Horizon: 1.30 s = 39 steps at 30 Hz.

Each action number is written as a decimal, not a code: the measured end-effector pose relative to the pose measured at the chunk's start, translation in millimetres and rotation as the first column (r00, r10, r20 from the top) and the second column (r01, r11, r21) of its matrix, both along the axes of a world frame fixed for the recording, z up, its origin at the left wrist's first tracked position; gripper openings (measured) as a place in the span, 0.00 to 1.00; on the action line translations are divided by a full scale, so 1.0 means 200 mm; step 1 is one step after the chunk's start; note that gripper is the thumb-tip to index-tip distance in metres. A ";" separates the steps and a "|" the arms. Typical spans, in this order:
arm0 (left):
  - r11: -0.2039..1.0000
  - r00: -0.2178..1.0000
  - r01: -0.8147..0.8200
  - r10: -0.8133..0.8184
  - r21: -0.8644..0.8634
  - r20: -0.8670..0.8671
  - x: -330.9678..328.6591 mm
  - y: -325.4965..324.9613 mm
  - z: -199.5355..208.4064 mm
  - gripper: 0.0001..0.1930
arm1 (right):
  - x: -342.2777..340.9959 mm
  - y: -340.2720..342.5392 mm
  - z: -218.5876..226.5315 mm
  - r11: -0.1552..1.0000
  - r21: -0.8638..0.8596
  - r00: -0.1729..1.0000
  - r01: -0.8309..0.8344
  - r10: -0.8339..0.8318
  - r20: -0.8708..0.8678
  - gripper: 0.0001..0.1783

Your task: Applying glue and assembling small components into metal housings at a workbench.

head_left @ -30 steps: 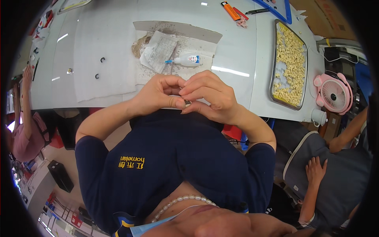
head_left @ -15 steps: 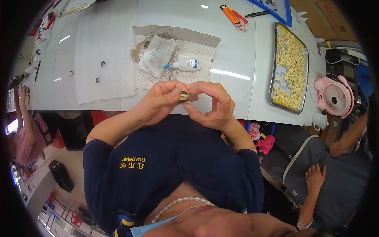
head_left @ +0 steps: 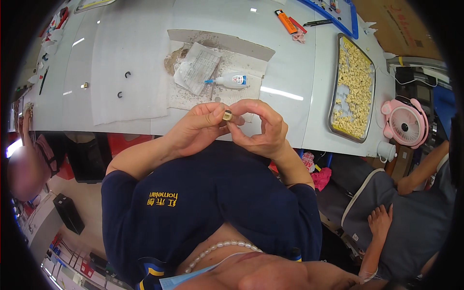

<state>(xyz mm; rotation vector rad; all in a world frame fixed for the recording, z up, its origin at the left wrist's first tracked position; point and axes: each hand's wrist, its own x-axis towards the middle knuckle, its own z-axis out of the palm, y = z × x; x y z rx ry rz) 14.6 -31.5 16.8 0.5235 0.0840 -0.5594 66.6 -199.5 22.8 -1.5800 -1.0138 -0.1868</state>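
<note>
Close to the table's near edge, my left hand (head_left: 202, 122) and my right hand (head_left: 261, 126) meet fingertip to fingertip. Between them is a small cream-coloured block with a dark part (head_left: 227, 116), pinched by the thumb and fingers of each hand. Beyond my hands lies a glue bottle (head_left: 232, 80) with a blue nozzle, on its side. Beneath it are a creased printed paper (head_left: 197, 68) and a stained cardboard sheet (head_left: 246, 46). Two dark C-shaped pieces (head_left: 127, 74) rest on a white foam sheet (head_left: 140, 104) to the left.
A metal tray (head_left: 333, 118) of small cream pieces (head_left: 356, 72) stands at the right, near a pink fan (head_left: 407, 123) and a white mug (head_left: 386, 151). An orange cutter (head_left: 286, 21) and a blue tray (head_left: 355, 29) lie farther back. Another person's hand (head_left: 380, 220) is at lower right.
Both hands stay together on the small block, which now sits turned slightly, its hollow-looking face more visible. The right fingers have shifted closer around it. The view has moved a little.
</note>
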 end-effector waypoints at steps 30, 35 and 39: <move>-0.240 0.530 -0.848 -0.395 0.473 0.750 -0.01 1.14 -0.13 0.09 | 0.23 -0.03 -0.06 0.808 -0.489 0.889 0.329 -0.440 -0.129 0.12; -0.157 0.751 -0.629 -0.376 0.761 0.543 0.06 1.14 -0.13 0.09 | 0.33 -0.01 -0.09 0.784 -0.610 0.904 0.112 -0.336 -0.266 0.19; -0.165 0.764 -0.629 -0.309 0.760 0.566 0.04 0.99 -0.09 0.09 | 0.23 0.03 -0.13 0.724 -0.685 0.946 0.080 -0.273 -0.177 0.20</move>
